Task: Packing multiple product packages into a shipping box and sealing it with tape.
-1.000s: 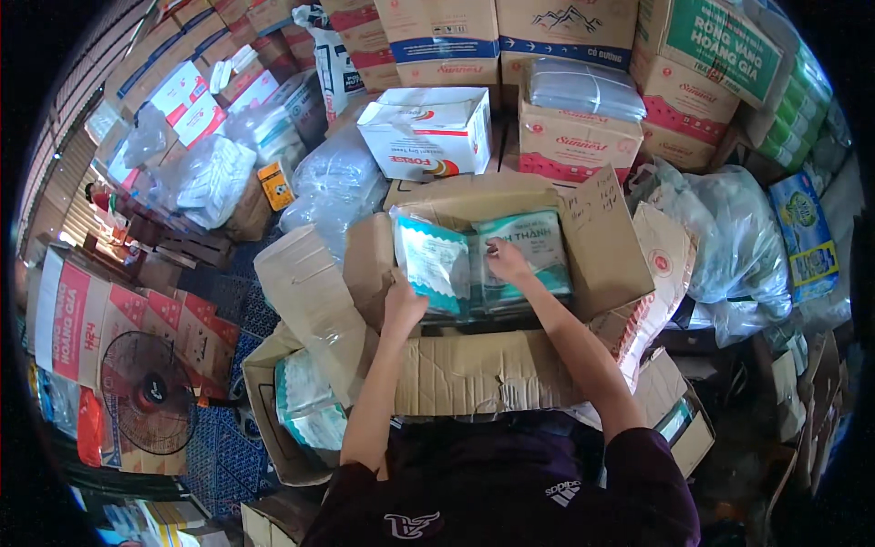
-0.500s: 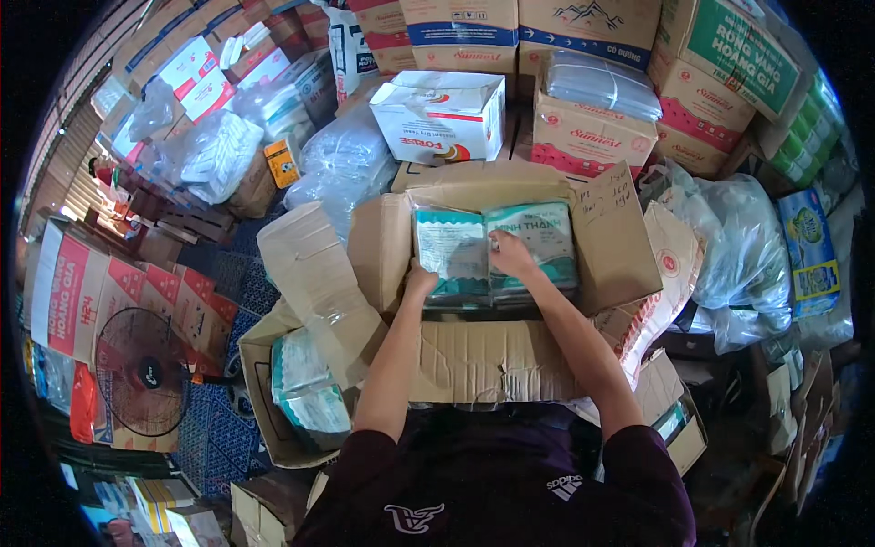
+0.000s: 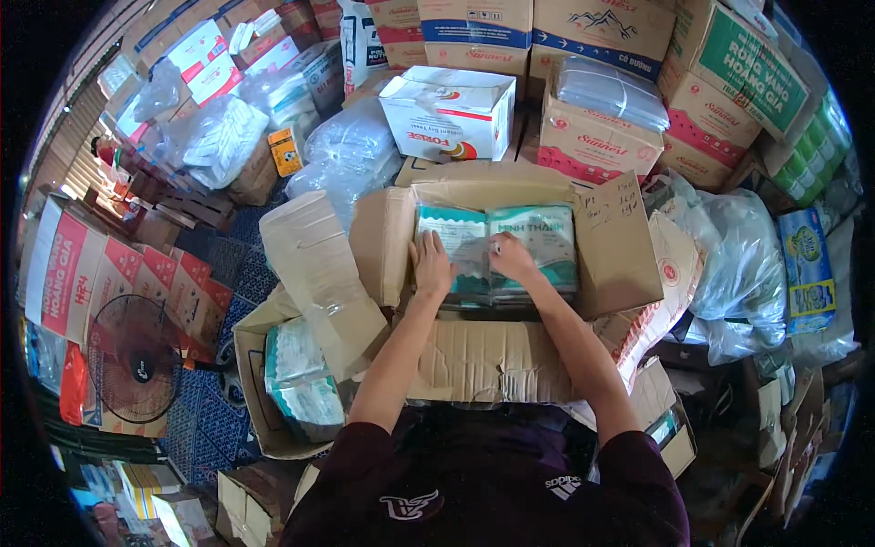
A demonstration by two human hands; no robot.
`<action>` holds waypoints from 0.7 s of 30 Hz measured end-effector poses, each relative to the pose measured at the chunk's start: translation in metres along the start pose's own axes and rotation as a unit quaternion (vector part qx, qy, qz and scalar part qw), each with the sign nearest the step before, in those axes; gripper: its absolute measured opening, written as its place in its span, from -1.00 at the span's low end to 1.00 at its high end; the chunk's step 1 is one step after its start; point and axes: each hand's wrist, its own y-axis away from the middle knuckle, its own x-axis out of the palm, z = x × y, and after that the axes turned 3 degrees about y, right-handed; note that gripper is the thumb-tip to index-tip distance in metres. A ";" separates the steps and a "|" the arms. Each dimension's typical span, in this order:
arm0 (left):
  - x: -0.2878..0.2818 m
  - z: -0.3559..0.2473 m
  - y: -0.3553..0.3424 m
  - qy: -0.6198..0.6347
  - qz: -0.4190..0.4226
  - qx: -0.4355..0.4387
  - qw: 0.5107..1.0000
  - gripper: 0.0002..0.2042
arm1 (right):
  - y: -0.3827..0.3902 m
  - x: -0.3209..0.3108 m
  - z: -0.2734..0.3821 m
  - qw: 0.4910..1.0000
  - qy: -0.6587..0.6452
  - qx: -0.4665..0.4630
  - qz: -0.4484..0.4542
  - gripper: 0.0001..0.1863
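- Packets of teal-and-white plastic-wrapped goods lie side by side in the open brown carton straight ahead, and both hands are on top of them.
- Far left: a floor fan stands by the red-and-white boxes; nothing there has changed over the last second beyond the view drifting a little.
- Next along, a lower carton holds more of the same teal packs, untouched, with a loose cardboard flap leaning over it.
- Left hand: a second ago it sat low at the carton's near-left edge; now it has slid up onto the left packet, lying flat with fingers spread, pressing rather than gripping.
- Right hand: it was already on the right packet and has stayed there, palm down, fingers flat near the seam between the two packs; no grasp that I can see.
- My read: the packets have been set into place and the hands are now smoothing or seating them level, so this layer looks about settled.
- Behind the carton, a white box with red print sits open.
- Right side: a box topped with clear-wrapped bundles, then bulging clear bags crowd in just beside the carton's right flap.
- Lower right, a smaller open box sits well below the work, not touched.
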 end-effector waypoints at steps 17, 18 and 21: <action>0.022 0.026 -0.029 0.026 0.368 -0.004 0.929 0.35 | -0.002 0.001 -0.003 0.998 0.022 -0.062 -0.002 -0.76; 0.020 0.024 -0.031 0.021 0.376 -0.015 0.926 0.35 | 0.000 0.002 -0.004 0.998 0.022 -0.061 0.000 -0.76; 0.006 -0.002 -0.052 -0.062 0.422 -0.042 0.903 0.36 | 0.000 0.002 -0.008 0.994 0.034 -0.104 -0.010 -0.76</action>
